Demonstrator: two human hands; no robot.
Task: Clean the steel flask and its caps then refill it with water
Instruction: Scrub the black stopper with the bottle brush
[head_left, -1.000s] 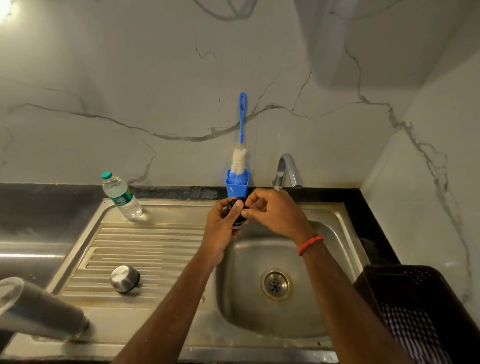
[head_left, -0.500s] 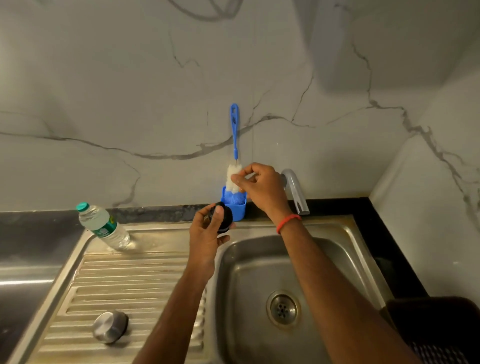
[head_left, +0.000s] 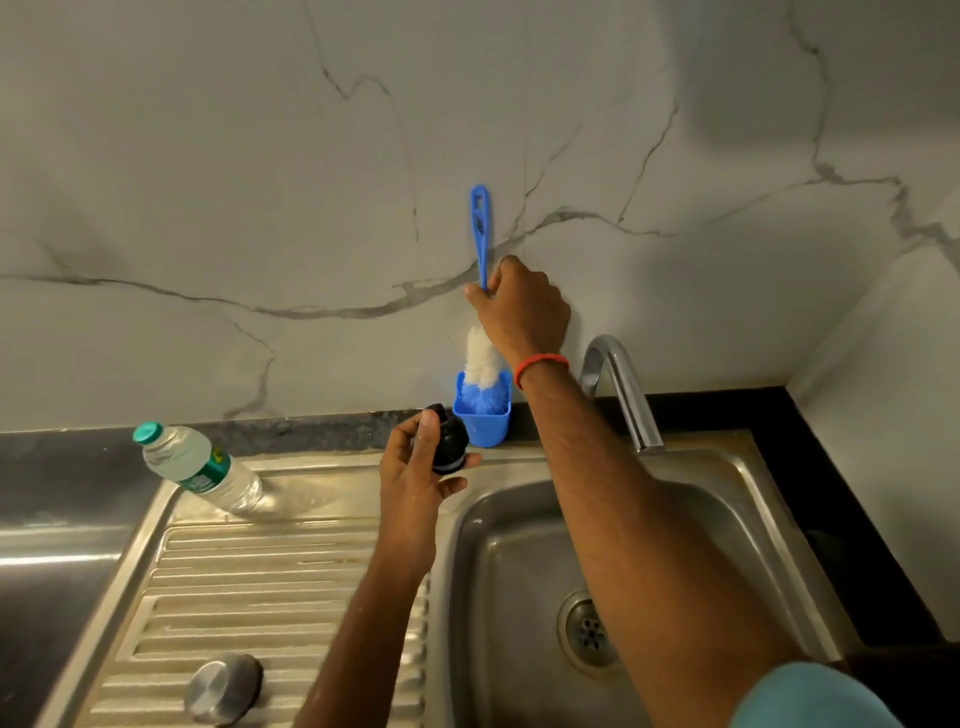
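The right hand (head_left: 524, 306) grips the handle of the upright brush (head_left: 477, 358), its bristles down in the holder (head_left: 483, 423) against the wall, while the left hand (head_left: 415, 478), nearer and lower, pinches the black cap (head_left: 448, 439) just left of the holder; the flask is not in view.

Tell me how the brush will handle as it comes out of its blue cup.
Probably light: the right hand holds the brush by its thin handle alone. Its fluffy white bristles look soft, so the head will likely flex under pressure. The small blue cup may tip or lift with it, since bristles fill its opening.
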